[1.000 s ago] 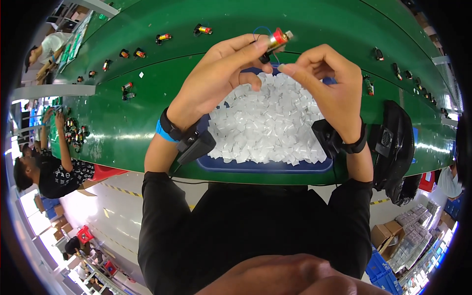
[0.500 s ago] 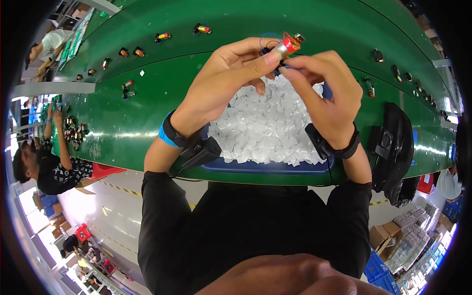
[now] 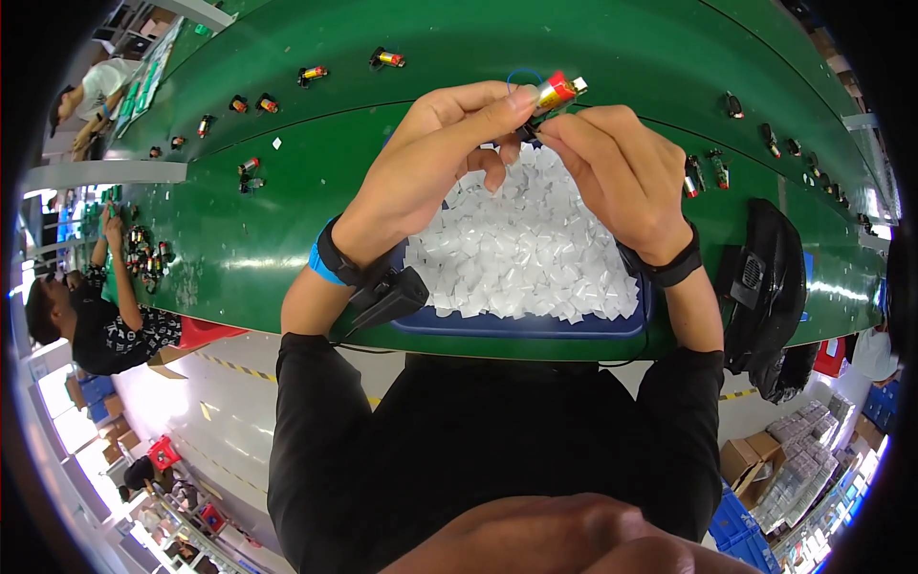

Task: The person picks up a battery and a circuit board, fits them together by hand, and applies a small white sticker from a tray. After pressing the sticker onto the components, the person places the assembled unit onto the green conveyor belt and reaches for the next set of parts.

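Note:
Above the tray, my left hand pinches a small battery cell between thumb and forefinger. The cell has a yellow-and-red wrap, a red end with a small white tip, and a thin blue wire looping up behind it. Just beneath the cell is a small black part, partly hidden by fingers. My right hand is closed, its thumb and fingertips pressed together at that black part. Below both hands, a blue tray holds a heap of small white translucent pieces.
Similar battery cells lie spaced along the green belt, with more on the right. A black bag rests at the table's right. Leftward, a co-worker sits beside a pile of cells.
My right hand has shifted left and slightly down, and its fingers have closed in. The battery cell has turned slightly in my left hand. Cells on the far belt have moved slightly left.

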Demonstrator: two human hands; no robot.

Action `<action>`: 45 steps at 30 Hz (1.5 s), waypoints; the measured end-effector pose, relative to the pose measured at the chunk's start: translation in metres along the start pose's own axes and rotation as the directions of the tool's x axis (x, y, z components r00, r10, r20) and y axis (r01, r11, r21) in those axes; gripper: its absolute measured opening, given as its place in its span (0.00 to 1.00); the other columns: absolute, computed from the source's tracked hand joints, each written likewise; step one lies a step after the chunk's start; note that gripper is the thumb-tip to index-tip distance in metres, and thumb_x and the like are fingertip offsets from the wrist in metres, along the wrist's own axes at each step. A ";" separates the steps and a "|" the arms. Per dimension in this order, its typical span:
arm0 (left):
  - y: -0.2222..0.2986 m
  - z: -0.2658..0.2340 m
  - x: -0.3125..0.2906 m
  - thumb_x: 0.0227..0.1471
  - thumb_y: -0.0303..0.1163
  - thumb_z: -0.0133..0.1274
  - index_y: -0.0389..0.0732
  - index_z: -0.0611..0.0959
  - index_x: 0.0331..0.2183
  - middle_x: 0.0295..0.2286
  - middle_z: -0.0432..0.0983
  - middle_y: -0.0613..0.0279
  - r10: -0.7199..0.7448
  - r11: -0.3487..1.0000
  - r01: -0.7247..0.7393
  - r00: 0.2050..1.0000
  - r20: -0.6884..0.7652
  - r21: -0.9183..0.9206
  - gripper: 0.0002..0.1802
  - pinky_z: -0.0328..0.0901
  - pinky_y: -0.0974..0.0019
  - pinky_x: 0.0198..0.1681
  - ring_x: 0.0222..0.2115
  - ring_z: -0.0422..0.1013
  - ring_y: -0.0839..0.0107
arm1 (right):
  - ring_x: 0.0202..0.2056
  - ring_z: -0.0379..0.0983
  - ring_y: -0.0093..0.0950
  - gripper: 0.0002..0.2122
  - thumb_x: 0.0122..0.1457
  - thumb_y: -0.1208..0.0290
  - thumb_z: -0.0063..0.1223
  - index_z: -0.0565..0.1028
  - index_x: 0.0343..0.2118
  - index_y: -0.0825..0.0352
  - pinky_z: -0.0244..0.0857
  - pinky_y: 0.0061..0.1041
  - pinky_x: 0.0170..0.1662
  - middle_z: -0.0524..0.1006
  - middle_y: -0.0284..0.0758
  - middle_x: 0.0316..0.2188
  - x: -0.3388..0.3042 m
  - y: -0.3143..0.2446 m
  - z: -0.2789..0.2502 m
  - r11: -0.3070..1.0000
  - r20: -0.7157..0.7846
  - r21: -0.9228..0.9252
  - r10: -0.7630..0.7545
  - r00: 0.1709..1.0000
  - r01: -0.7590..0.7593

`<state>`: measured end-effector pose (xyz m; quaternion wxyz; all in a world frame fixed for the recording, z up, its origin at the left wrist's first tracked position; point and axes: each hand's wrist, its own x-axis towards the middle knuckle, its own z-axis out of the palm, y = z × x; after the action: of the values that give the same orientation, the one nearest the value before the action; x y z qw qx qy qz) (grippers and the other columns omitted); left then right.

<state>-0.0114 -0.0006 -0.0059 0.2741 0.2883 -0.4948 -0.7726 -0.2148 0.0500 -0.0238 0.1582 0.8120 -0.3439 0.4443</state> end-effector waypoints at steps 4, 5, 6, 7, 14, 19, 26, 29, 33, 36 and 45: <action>-0.002 0.001 0.002 0.62 0.37 0.53 0.35 0.80 0.44 0.29 0.74 0.67 0.166 0.976 -0.156 0.985 -0.056 0.149 0.16 0.65 0.75 0.26 0.25 0.68 0.81 | 0.25 0.75 0.23 0.15 0.44 0.80 0.70 0.81 0.37 0.67 0.68 0.20 0.25 0.78 0.33 0.29 0.005 0.004 -0.006 0.986 -0.075 0.139 0.103 0.992 -0.092; -0.001 0.000 0.001 0.62 0.36 0.53 0.34 0.80 0.44 0.30 0.74 0.67 0.215 0.949 -0.198 0.975 -0.047 0.246 0.15 0.65 0.75 0.26 0.25 0.68 0.81 | 0.25 0.75 0.23 0.15 0.44 0.80 0.70 0.81 0.37 0.67 0.68 0.20 0.25 0.78 0.33 0.29 0.007 0.004 -0.009 0.986 -0.073 0.139 0.104 0.992 -0.093; 0.000 0.000 -0.001 0.61 0.34 0.54 0.34 0.80 0.45 0.31 0.74 0.66 0.265 0.909 -0.238 0.964 -0.033 0.342 0.15 0.65 0.75 0.26 0.25 0.68 0.81 | 0.25 0.75 0.24 0.16 0.43 0.80 0.70 0.81 0.38 0.67 0.68 0.19 0.25 0.78 0.33 0.29 0.010 0.002 -0.012 0.979 -0.020 0.139 0.152 0.988 -0.148; 0.000 0.000 -0.002 0.60 0.33 0.55 0.34 0.80 0.45 0.32 0.74 0.66 0.313 0.858 -0.276 0.950 -0.015 0.434 0.14 0.65 0.75 0.26 0.26 0.68 0.81 | 0.26 0.75 0.24 0.17 0.43 0.80 0.70 0.81 0.39 0.67 0.68 0.19 0.25 0.78 0.33 0.28 0.012 0.000 -0.014 0.970 0.032 0.137 0.200 0.979 -0.202; -0.010 -0.004 -0.001 0.54 0.38 0.63 0.36 0.83 0.40 0.26 0.73 0.69 0.331 0.848 -0.315 0.943 0.038 0.427 0.17 0.61 0.78 0.21 0.22 0.67 0.84 | 0.26 0.74 0.24 0.19 0.43 0.79 0.70 0.82 0.41 0.65 0.68 0.18 0.27 0.78 0.32 0.28 0.005 0.005 -0.011 0.988 0.033 0.111 0.107 0.994 -0.110; -0.001 -0.008 0.002 0.58 0.36 0.58 0.35 0.83 0.40 0.32 0.74 0.68 0.172 0.824 -0.177 0.983 0.060 0.539 0.13 0.62 0.77 0.24 0.24 0.67 0.83 | 0.27 0.75 0.25 0.19 0.44 0.79 0.70 0.82 0.42 0.66 0.68 0.19 0.29 0.78 0.31 0.29 0.001 0.006 -0.013 0.973 0.152 0.144 0.161 0.975 -0.183; -0.007 -0.084 0.118 0.51 0.58 0.59 0.40 0.86 0.37 0.22 0.70 0.71 -0.026 0.544 -0.050 0.997 0.077 0.838 0.28 0.61 0.74 0.22 0.22 0.66 0.83 | 0.30 0.73 0.18 0.13 0.58 0.65 0.61 0.79 0.42 0.67 0.68 0.22 0.31 0.80 0.32 0.31 0.002 0.128 -0.044 0.589 0.330 0.170 0.721 0.609 -0.790; -0.023 -0.131 0.156 0.48 0.64 0.58 0.41 0.86 0.38 0.25 0.72 0.67 -0.038 0.429 -0.016 0.999 0.035 0.903 0.34 0.65 0.72 0.26 0.25 0.68 0.77 | 0.40 0.77 0.22 0.21 0.57 0.53 0.60 0.79 0.48 0.60 0.71 0.25 0.41 0.80 0.35 0.45 -0.050 0.259 -0.072 0.490 0.231 -0.516 0.870 0.436 -0.703; -0.063 -0.183 0.156 0.46 0.66 0.58 0.43 0.84 0.43 0.34 0.76 0.60 0.442 -0.049 0.105 0.894 -0.073 0.993 0.37 0.68 0.67 0.36 0.38 0.69 0.67 | 0.46 0.78 0.42 0.29 0.50 0.46 0.63 0.76 0.50 0.61 0.68 0.36 0.52 0.79 0.39 0.47 -0.142 0.330 -0.067 0.240 0.127 -0.775 0.966 0.227 -0.585; -0.053 -0.170 0.148 0.48 0.63 0.59 0.43 0.82 0.46 0.42 0.76 0.57 0.578 -0.165 0.130 0.816 -0.011 0.978 0.36 0.68 0.66 0.41 0.46 0.68 0.64 | 0.44 0.78 0.42 0.29 0.51 0.47 0.62 0.76 0.50 0.63 0.68 0.37 0.51 0.79 0.41 0.47 -0.198 0.342 -0.085 0.228 0.141 -0.854 0.967 0.213 -0.468; 0.004 -0.063 0.034 0.55 0.46 0.60 0.39 0.80 0.47 0.40 0.78 0.55 0.539 0.452 -0.341 0.841 0.053 0.824 0.24 0.68 0.67 0.41 0.42 0.72 0.67 | 0.44 0.76 0.29 0.19 0.68 0.62 0.44 0.68 0.54 0.71 0.77 0.30 0.43 0.74 0.35 0.41 -0.014 0.172 -0.027 0.014 0.717 0.530 0.526 0.457 -0.848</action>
<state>0.0106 -0.0647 -0.0294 0.3556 0.3232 -0.8144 -0.3254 -0.3565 -0.0513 -0.0285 -0.5698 0.5433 -0.4452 0.4265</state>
